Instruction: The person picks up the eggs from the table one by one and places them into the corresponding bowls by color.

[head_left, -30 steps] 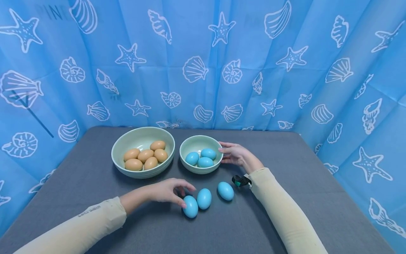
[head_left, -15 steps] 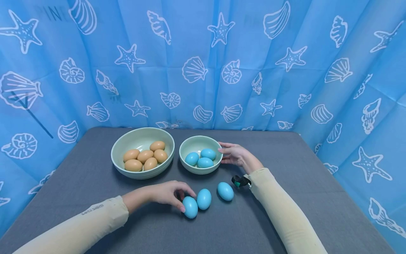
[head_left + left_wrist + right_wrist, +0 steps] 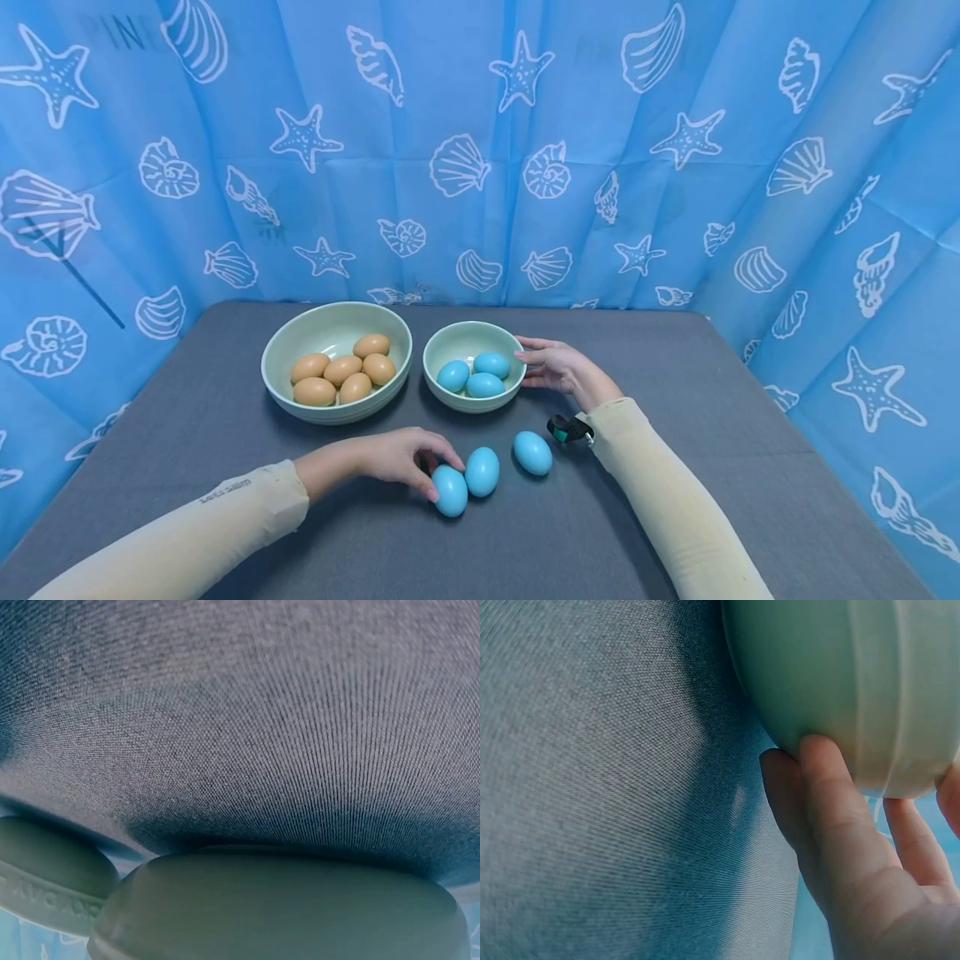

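My left hand (image 3: 401, 458) is at the leftmost of three blue eggs on the cloth, its thumb on the near left side of that egg (image 3: 451, 492) and its fingers at the top, partly hidden. A second blue egg (image 3: 482, 472) stands close beside it, and a third blue egg (image 3: 532, 453) lies farther right. My right hand (image 3: 558, 367) holds the small green bowl (image 3: 474, 407) by its right side, thumb at the rim and fingers (image 3: 829, 776) against the outer wall. Three blue eggs (image 3: 485, 385) lie inside that bowl. No hand shows in the left wrist view.
A larger green bowl (image 3: 337, 412) with several brown eggs (image 3: 343, 369) stands left of the small one. Grey cloth (image 3: 480, 554) covers the table. A blue shell-print curtain (image 3: 480, 225) hangs behind. A black strap (image 3: 570, 428) is at the right wrist.
The left hand's fingers have come down and closed in on the leftmost blue egg, which stays on the cloth. My right hand and the small bowl keep their place.
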Demonstrator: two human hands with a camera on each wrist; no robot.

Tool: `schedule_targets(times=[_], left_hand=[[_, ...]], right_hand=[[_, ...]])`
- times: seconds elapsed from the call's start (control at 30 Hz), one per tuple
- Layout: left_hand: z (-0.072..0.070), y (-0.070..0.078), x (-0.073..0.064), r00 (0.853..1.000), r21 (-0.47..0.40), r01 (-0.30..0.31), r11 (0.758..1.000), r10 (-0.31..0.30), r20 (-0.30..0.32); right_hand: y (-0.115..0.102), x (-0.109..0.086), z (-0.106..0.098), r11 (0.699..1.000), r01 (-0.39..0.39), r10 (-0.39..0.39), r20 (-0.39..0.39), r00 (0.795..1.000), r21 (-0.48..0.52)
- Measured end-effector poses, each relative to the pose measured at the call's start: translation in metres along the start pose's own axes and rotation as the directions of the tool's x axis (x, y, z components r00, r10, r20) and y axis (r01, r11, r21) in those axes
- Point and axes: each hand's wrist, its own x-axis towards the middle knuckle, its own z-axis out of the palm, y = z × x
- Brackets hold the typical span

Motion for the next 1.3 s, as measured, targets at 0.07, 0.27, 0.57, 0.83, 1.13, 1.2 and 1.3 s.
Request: schedule_targets(times=[0.07, 0.27, 0.57, 0.83, 1.13, 1.2, 1.3], left_hand=[[0.0001, -0.0003, 0.0003, 1.000, -0.004, 0.004, 1.000, -0.004, 0.000], [0.0012, -0.0024, 0.0015, 0.999, -0.036, 0.032, 0.999, -0.032, -0.001], [0.0020, -0.0031, 0.0023, 0.999, -0.040, 0.040, 0.998, -0.040, -0.009], [0.0001, -0.0061, 0.0027, 0.999, -0.060, 0.031, 0.998, -0.032, -0.012], [-0.0022, -0.0049, 0.0023, 0.999, -0.101, 0.028, 0.994, -0.031, -0.023], [-0.0032, -0.0035, 0.0021, 0.999, -0.110, 0.028, 0.994, -0.032, -0.033], [-0.0047, -0.0013, 0.0020, 0.998, -0.106, 0.017, 0.994, -0.022, -0.050]], right_hand=[[0.0002, 0.0003, -0.0003, 1.000, -0.001, 0.001, -0.005, 1.000, -0.003], [0.0020, 0.0003, -0.0006, 1.000, 0.004, -0.004, -0.009, 1.000, -0.011], [0.0026, 0.0015, -0.0005, 1.000, 0.005, -0.005, -0.003, 1.000, -0.002], [0.0023, 0.0013, -0.0017, 1.000, 0.014, -0.014, 0.014, 1.000, -0.008], [0.0012, -0.0006, -0.0005, 1.000, 0.005, -0.005, 0.008, 1.000, -0.004], [0.0009, -0.0008, -0.0004, 1.000, 0.005, -0.005, 0.009, 1.000, -0.007], [0.0007, -0.0006, -0.0005, 1.000, 0.004, -0.004, 0.009, 1.000, -0.003]])
